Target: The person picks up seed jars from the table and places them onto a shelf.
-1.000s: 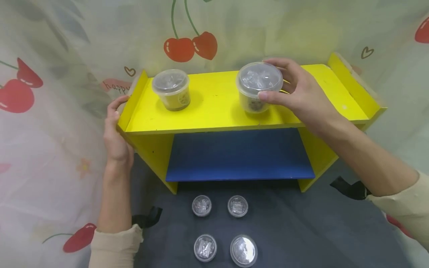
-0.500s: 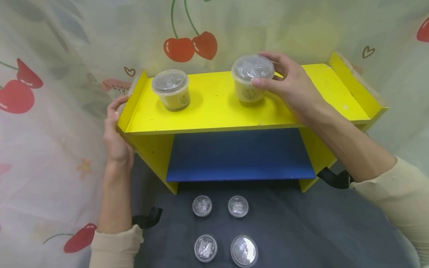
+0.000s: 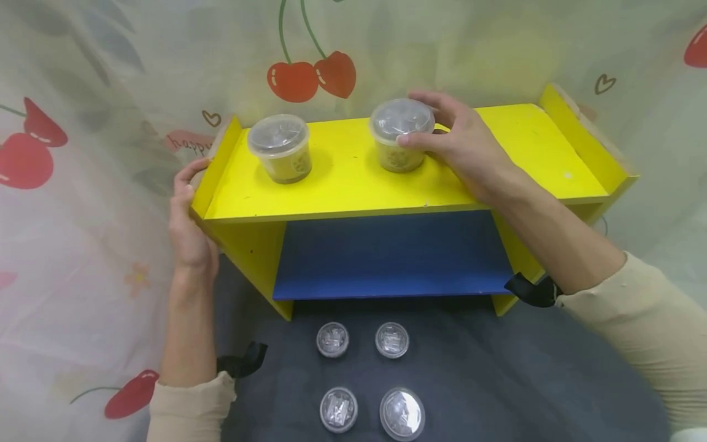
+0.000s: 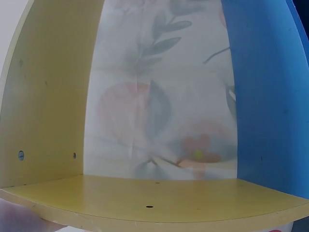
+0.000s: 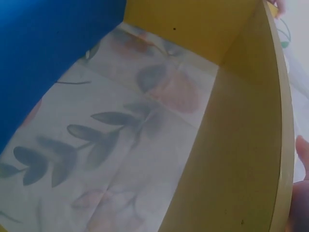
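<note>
Position of lidded cup (image 3: 397,157): sitting upright within right grip (image 3: 463,146), at yellow shelf top (image 3: 342,197), near its middle; unable to tell whether touching it. Pinching the cup from its right side with right grip, thumb at front of lid rim, fingers behind. Showing second lidded cup (image 3: 283,153) farther left, standing on shelf top, well apart from right grip. Holding left side panel (image 3: 216,170) of shelf with left grip (image 3: 190,224). Showing four round lidded containers (image 3: 339,410) below, on dark cloth (image 3: 480,374).
</note>
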Action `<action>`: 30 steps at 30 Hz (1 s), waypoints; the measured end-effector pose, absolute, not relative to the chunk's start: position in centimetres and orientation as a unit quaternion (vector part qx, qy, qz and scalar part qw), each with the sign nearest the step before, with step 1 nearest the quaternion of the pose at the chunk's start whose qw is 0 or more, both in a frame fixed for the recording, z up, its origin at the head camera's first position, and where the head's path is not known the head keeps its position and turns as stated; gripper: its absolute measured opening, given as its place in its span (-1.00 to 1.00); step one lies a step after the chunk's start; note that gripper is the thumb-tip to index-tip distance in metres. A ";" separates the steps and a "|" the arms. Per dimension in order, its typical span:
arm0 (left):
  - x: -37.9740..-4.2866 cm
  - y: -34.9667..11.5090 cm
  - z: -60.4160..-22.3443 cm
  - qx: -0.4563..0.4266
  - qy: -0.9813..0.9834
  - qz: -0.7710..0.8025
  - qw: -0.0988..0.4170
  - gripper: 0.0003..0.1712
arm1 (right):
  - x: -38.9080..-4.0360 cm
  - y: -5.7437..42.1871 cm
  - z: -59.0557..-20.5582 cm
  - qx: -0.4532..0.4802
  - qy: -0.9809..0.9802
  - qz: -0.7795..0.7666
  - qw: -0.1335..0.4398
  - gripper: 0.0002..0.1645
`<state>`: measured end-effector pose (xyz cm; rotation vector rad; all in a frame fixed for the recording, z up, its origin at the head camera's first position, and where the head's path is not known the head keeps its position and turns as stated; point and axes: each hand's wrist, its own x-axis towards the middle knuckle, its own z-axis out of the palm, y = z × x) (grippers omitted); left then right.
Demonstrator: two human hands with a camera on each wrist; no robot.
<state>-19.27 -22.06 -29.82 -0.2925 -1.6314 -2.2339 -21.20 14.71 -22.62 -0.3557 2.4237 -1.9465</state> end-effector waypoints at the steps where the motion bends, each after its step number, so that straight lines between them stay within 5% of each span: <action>1: -19.3 -22.1 -29.8 -0.104 -0.578 -0.789 0.180 -0.50 | -21.2 14.7 -22.6 -0.114 0.774 -0.623 0.008 -0.13; 30: -19.5 -21.9 -29.8 -0.102 -0.566 -0.796 0.189 -0.51 | -20.0 15.0 -22.8 -0.101 0.789 -0.606 0.034 0.11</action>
